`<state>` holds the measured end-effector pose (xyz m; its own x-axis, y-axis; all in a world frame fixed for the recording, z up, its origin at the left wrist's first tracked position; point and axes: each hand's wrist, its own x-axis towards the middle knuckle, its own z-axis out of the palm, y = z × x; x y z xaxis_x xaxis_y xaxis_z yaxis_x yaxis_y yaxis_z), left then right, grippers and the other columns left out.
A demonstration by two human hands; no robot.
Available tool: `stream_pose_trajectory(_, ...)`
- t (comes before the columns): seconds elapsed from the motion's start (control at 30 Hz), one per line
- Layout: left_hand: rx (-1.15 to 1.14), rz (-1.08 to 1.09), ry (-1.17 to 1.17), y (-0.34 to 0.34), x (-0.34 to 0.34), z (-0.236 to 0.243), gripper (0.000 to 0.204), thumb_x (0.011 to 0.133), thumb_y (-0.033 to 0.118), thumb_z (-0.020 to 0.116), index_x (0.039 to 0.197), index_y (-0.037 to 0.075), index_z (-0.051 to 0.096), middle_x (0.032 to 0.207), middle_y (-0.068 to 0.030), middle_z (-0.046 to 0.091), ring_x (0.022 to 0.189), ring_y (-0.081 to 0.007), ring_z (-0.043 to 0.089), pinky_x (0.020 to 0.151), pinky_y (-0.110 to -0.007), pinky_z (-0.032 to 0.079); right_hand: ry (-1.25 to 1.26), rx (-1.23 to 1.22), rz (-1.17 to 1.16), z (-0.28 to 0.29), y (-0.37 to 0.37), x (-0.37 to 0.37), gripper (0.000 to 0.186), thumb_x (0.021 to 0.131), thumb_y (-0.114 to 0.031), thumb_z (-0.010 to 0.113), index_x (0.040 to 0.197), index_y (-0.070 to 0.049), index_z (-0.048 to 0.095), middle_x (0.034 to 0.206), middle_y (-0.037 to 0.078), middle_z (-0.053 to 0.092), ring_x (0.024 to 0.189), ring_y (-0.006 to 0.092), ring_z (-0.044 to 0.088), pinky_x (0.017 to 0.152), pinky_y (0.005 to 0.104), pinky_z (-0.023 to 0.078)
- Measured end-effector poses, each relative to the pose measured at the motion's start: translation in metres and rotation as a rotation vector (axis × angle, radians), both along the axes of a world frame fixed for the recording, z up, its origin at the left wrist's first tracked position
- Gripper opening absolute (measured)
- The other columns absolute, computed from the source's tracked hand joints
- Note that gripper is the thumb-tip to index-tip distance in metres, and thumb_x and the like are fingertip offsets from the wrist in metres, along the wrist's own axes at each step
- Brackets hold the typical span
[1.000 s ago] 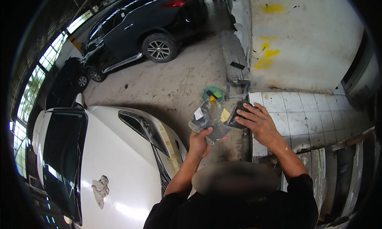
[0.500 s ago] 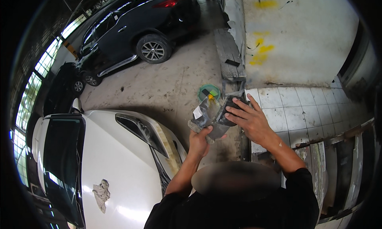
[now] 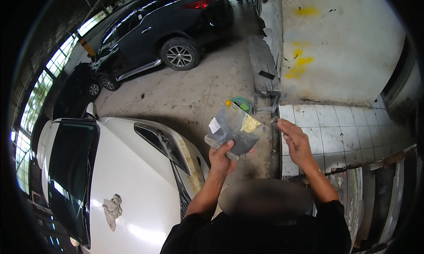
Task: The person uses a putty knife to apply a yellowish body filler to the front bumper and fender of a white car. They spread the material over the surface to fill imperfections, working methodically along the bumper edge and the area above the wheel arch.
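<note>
In the head view, the left hand (image 3: 221, 158) was clamped on a grey plate (image 3: 236, 130), thumb on top, with yellow paste (image 3: 228, 103) at its far corner. The right hand (image 3: 297, 139), apart from the left, pinched a dark spreader (image 3: 274, 121), seen nearly edge-on, just beside the plate. A green basin (image 3: 250, 106) stood beyond both hands; a white car (image 3: 132, 165) lay left of them.

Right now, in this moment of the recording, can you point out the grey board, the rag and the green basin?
Grey board (image 3: 232, 125): head view, near the middle of its flat face.
Rag (image 3: 113, 210): head view, middle of the crumpled cloth.
Green basin (image 3: 250, 105): head view, right side of its rim.
</note>
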<state>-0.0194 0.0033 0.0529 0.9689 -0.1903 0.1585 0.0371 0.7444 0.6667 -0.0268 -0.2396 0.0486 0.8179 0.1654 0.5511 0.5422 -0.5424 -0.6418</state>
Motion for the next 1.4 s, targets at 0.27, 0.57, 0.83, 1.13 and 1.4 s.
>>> stream_pose_trajectory(0.27,0.261,0.221,-0.14,-0.017,0.001,-0.028,0.046,0.085,0.002,0.054,0.129,-0.001,0.04,0.122,-0.0131,0.053,0.11,-0.0292,0.056,0.09,-0.047,0.048,0.491,1.343,0.309,0.015,0.041,-0.009,0.035,0.092,-0.014,0.049,0.121,0.004,0.044,0.102,0.016,0.06,0.08,0.0248,0.066,0.056,0.0401,0.06)
stream_pose_trajectory(0.57,0.449,-0.003,-0.142,-0.013,-0.009,-0.017,0.044,0.087,0.004,0.05,0.129,-0.004,0.041,0.117,-0.0153,0.056,0.105,-0.0275,0.058,0.083,-0.041,0.052,0.352,0.999,0.292,0.011,0.017,0.004,0.034,0.09,-0.011,0.053,0.121,0.002,0.05,0.11,0.013,0.061,0.097,0.0243,0.063,0.085,0.0376,0.052)
stream_pose_trajectory(0.83,0.176,-0.083,0.164,-0.006,0.0,-0.004,0.049,0.083,-0.002,0.046,0.131,-0.004,0.035,0.123,-0.0221,0.051,0.104,-0.0374,0.059,0.076,-0.053,0.057,-0.222,-0.502,0.019,0.008,0.005,0.002,0.044,0.073,-0.001,0.058,0.114,-0.017,0.065,0.124,0.003,0.058,0.125,0.0265,0.046,0.107,0.0469,0.03)
stream_pose_trajectory(1.13,0.256,-0.044,0.186,-0.015,-0.003,-0.001,0.05,0.083,-0.003,0.045,0.132,-0.003,0.034,0.122,-0.0226,0.05,0.106,-0.038,0.058,0.076,-0.053,0.057,-0.272,-0.558,-0.024,0.021,0.016,0.004,0.048,0.072,0.003,0.056,0.116,-0.016,0.062,0.127,0.003,0.056,0.129,0.0263,0.042,0.11,0.0532,0.022)
stream_pose_trajectory(1.4,0.151,-0.105,0.177,-0.015,-0.005,-0.007,0.053,0.08,0.005,0.051,0.132,-0.001,0.038,0.122,-0.0197,0.053,0.105,-0.0361,0.058,0.075,-0.053,0.058,-0.155,-0.12,0.17,0.02,0.026,0.002,0.046,0.077,0.004,0.056,0.119,-0.012,0.06,0.131,0.007,0.054,0.126,0.0291,0.046,0.109,0.0478,0.029)
